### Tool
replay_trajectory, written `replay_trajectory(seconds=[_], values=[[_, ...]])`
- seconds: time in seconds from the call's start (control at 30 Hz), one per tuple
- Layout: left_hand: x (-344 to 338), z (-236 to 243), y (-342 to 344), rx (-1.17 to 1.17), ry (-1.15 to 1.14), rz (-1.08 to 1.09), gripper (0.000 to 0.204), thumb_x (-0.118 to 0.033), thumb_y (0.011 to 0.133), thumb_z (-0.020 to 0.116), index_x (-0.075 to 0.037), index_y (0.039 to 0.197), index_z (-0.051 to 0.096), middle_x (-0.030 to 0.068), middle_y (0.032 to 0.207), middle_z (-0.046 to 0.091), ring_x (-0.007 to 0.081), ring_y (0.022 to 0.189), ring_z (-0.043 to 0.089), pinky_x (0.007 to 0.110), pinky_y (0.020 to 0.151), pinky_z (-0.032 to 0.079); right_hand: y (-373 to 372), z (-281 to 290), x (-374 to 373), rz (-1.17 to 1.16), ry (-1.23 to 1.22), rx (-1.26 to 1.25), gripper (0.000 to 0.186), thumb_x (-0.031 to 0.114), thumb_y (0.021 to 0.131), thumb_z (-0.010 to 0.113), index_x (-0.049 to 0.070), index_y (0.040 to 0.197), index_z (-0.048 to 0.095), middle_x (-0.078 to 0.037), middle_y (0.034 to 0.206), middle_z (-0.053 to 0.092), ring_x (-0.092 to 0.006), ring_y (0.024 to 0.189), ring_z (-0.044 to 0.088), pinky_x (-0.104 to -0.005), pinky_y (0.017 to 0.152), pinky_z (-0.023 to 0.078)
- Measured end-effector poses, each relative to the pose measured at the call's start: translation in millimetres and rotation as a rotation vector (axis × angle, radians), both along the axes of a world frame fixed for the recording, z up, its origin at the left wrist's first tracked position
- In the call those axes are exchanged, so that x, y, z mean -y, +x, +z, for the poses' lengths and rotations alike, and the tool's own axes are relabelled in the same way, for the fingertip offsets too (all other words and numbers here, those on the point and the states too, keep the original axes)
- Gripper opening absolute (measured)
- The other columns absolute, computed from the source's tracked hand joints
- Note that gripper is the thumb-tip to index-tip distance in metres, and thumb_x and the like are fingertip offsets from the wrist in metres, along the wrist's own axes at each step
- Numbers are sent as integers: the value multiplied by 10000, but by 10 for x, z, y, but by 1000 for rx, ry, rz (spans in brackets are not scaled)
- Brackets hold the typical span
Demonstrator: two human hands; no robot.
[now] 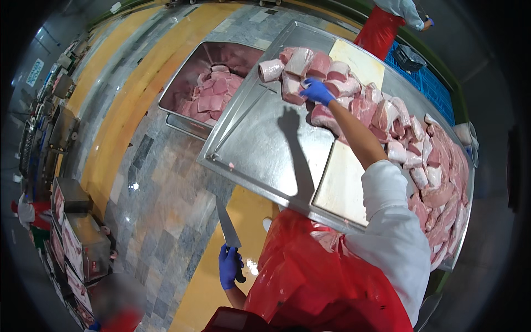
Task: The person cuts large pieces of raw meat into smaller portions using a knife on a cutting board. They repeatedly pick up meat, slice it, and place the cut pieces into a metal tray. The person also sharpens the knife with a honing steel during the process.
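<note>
My left hand (229,268), in a blue glove, hangs low beside the red apron and is closed around the black handle of a knife (225,221). The wide blade points up and away over the floor. My right hand (318,91), also gloved in blue, reaches far across the steel table (265,157) to the cut blocks of raw meat (298,62). Its fingers are apart, over or against the edge of a pale pink block (292,88); whether they touch it I cannot tell. The hand's shadow falls on the bare steel.
A steel tub (188,66) of meat pieces stands left of the table. White cutting boards (343,180) (359,63) lie on the table, and long meat strips (445,188) fill its right end. Another person in a red apron (381,30) stands beyond, near blue crates (423,83).
</note>
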State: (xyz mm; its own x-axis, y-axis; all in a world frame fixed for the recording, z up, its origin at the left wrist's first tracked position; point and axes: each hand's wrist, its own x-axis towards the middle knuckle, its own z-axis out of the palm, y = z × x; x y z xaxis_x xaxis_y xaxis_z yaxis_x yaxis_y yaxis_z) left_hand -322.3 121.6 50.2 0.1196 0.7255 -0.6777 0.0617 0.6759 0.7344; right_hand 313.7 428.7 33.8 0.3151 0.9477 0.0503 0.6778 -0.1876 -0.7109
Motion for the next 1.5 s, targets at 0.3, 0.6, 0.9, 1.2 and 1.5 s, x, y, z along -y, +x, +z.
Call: replay_trajectory(seconds=[0.3,0.6,0.9,1.2,1.5], values=[[-263,496,688,-212,-107,93,226,-200,954,571,-30,1102,566,43,629,521,146,459,516,290,431,433,978,431,-697,-780,-294,186,820,569,704,743,100,1348,547,-247,1486,402,-443,1391,364,-585,1127,305],[-402,631,1050,-378,-81,-50,326,-423,941,570,-103,876,563,5,643,465,138,530,446,327,479,376,1798,282,-578,-689,-638,127,804,586,763,673,197,1443,493,-183,1474,472,-391,1320,504,-623,1078,370],[-691,594,959,-347,-50,-134,293,-374,962,536,-115,826,529,2,612,439,132,520,439,330,458,358,1200,611,-543,-629,-717,236,760,433,749,783,196,1416,506,-176,1443,499,-358,1332,503,-670,1015,422],[-570,339,424,-427,300,-289,245,-317,980,538,-100,868,564,50,647,492,218,526,484,385,459,398,555,279,12,-561,-497,40,723,376,769,723,85,1393,503,-229,1400,522,-382,1299,529,-460,1025,497],[-422,-44,-64,65,72,70,173,-179,938,567,-44,1045,562,72,622,548,175,436,532,310,418,443,-1078,-628,1224,71,-471,395,946,348,641,778,198,1483,374,-279,1456,375,-485,1266,478,-629,990,442]])
